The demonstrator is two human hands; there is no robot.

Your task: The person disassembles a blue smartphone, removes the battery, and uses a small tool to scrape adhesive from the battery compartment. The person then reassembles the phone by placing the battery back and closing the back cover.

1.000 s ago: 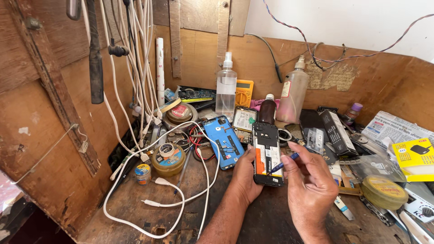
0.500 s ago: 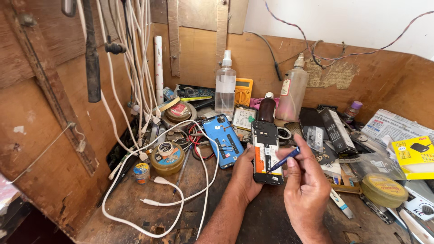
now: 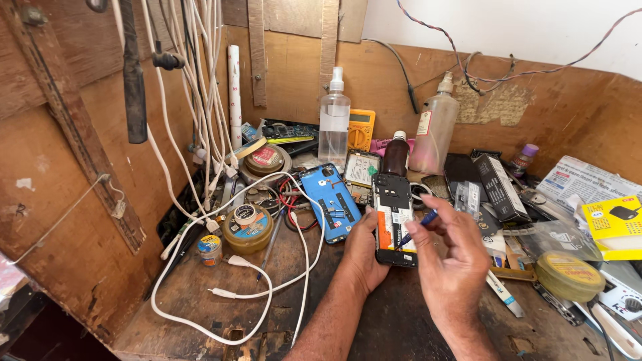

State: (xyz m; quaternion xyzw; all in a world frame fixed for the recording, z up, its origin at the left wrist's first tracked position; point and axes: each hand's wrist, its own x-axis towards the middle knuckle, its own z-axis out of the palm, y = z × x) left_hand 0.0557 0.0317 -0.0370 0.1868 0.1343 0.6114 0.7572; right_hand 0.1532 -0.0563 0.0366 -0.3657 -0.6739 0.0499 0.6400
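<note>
yellow box (image 3: 615,224) far right

Wooden workbench (image 3: 200,294), cluttered. White cables (image 3: 200,100) hung on left wall, trailing across bench. Blue phone back cover (image 3: 331,200) face up, centre. Clear spray bottle (image 3: 334,124) upright at back; cloudy nozzle bottle (image 3: 435,127) well to its right; dark brown bottle (image 3: 396,155) between them. Yellow multimeter (image 3: 362,128) against rear wall, just behind spray bottle. Round flux tin (image 3: 247,226) left of blue cover; small jar (image 3: 210,249) near it. Yellow tape roll (image 3: 568,275) at right. Yellow box (image 3: 615,224) on folded newspaper (image 3: 578,180), far right.
</note>
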